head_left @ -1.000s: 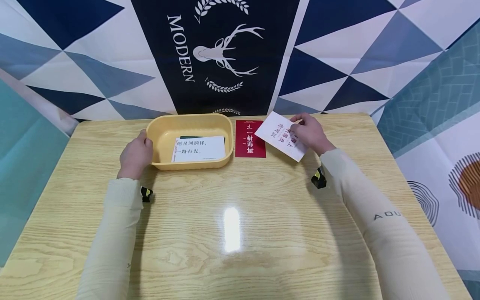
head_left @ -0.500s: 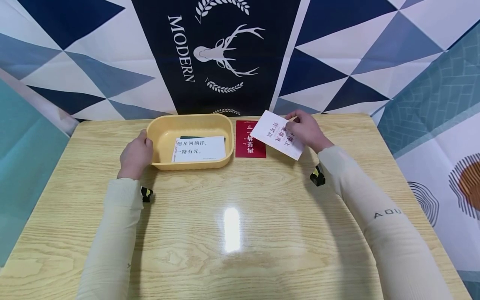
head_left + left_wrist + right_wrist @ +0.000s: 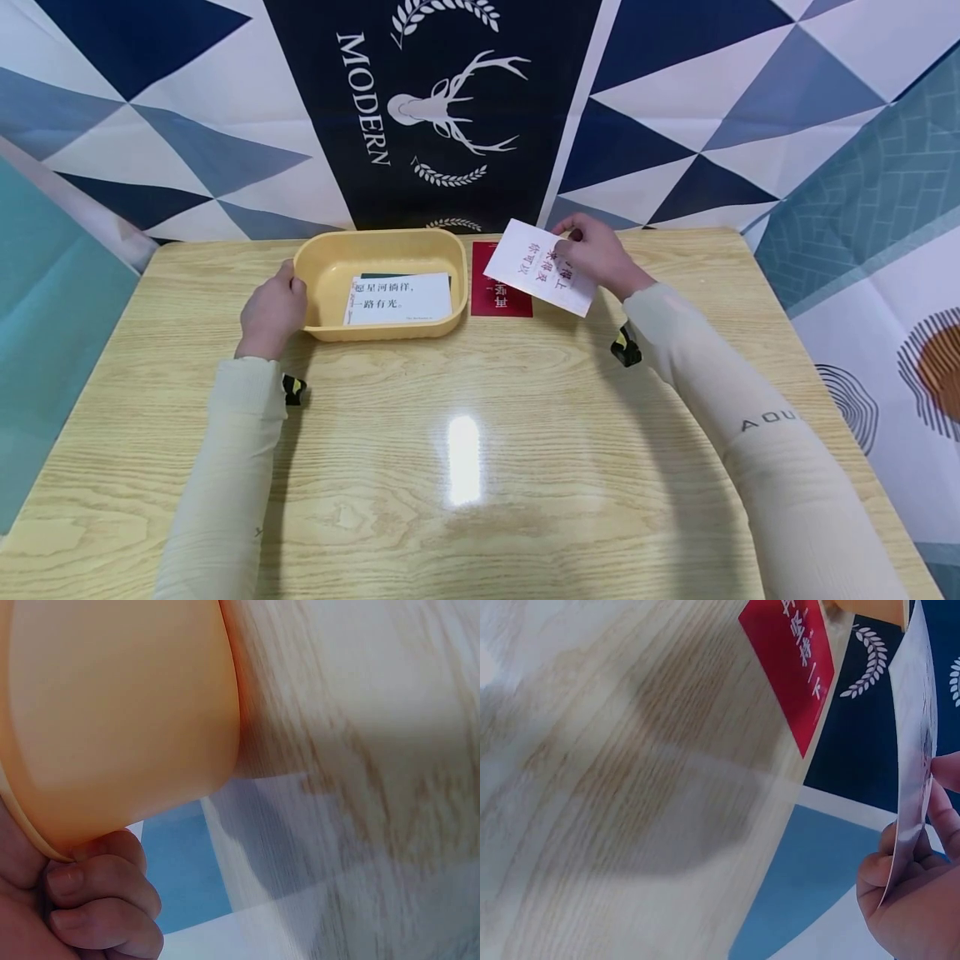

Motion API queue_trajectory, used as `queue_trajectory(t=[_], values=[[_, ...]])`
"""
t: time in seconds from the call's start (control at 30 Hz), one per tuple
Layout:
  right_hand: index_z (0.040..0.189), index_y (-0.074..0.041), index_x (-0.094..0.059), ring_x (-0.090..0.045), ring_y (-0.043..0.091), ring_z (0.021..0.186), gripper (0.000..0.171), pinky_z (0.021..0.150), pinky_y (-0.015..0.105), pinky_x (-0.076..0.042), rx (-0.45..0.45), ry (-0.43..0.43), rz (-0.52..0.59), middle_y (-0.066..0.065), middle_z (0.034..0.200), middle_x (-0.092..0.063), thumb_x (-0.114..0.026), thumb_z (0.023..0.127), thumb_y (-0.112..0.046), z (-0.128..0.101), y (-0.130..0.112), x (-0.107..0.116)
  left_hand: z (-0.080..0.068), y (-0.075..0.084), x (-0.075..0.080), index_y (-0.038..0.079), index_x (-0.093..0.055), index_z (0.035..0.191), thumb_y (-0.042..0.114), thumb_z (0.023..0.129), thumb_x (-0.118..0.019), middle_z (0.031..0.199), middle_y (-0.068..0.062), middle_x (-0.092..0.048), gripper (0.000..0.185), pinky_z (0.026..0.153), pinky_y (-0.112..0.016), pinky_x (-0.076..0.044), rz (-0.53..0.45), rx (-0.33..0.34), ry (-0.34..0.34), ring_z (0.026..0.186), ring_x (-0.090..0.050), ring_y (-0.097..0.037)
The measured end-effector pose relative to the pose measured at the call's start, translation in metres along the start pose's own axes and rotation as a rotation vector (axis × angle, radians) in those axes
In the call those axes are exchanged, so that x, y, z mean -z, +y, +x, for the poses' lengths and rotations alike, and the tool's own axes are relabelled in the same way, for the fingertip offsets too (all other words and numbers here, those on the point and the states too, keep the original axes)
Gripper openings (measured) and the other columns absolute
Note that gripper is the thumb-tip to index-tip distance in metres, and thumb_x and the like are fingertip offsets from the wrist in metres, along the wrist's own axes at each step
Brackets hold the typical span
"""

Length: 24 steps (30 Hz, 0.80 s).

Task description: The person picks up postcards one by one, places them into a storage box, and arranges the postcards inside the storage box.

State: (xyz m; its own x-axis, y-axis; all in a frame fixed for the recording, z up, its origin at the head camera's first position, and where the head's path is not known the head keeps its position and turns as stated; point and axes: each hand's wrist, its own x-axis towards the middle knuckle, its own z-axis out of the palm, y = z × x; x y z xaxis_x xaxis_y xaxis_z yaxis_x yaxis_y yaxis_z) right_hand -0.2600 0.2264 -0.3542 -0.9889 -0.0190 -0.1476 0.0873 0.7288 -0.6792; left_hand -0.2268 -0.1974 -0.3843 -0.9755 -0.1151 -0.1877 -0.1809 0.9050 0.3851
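Over the last second the right hand [image 3: 596, 254] has carried the white card [image 3: 536, 267] up and leftward: it was lying over the surface right of the red card [image 3: 501, 302], and now hangs tilted above that card's upper half, off the wood. The fingers [image 3: 900, 874] pinch it by its right edge. The work looks to be in its carrying stretch, the card on its way toward the tub [image 3: 381, 282].

The left hand [image 3: 272, 310] has not moved; it grips the tub's left rim, fingers curled under the lip [image 3: 90, 881].

Inside the tub a white card [image 3: 397, 298] lies flat on what seems a dark one, though little of that shows. The tub's right wall stands just beside the red card, so the gap there is narrow. The near surface [image 3: 465, 467] is open; the backdrop [image 3: 435, 108] closes in behind.
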Motion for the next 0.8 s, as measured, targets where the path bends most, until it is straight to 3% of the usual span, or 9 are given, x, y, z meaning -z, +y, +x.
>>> queue_trajectory(t=[0.53,0.8], values=[[0.118,-0.01,-0.054,-0.045,0.026,0.093,0.032,0.082,0.034,-0.035,0.048,-0.034,-0.012,0.011,0.104,-0.051,-0.049,0.088,-0.018,0.002,-0.019,-0.01,0.0,-0.001,-0.001,0.006,-0.015,0.15,0.028,0.1,-0.016,0.127,-0.032,-0.049,0.055,0.072,-0.052,-0.045,0.001,-0.003,0.007,0.093,-0.056,-0.04],[0.117,-0.012,-0.054,-0.045,0.026,0.093,0.031,0.081,0.033,-0.035,0.073,-0.043,-0.023,0.011,0.102,-0.05,-0.05,0.087,-0.017,0.004,-0.027,-0.016,0.001,-0.001,-0.001,0.006,-0.014,0.15,0.027,0.1,-0.017,0.135,-0.031,-0.044,0.055,0.082,-0.057,-0.044,0.005,-0.002,0.008,0.107,-0.053,-0.046]])
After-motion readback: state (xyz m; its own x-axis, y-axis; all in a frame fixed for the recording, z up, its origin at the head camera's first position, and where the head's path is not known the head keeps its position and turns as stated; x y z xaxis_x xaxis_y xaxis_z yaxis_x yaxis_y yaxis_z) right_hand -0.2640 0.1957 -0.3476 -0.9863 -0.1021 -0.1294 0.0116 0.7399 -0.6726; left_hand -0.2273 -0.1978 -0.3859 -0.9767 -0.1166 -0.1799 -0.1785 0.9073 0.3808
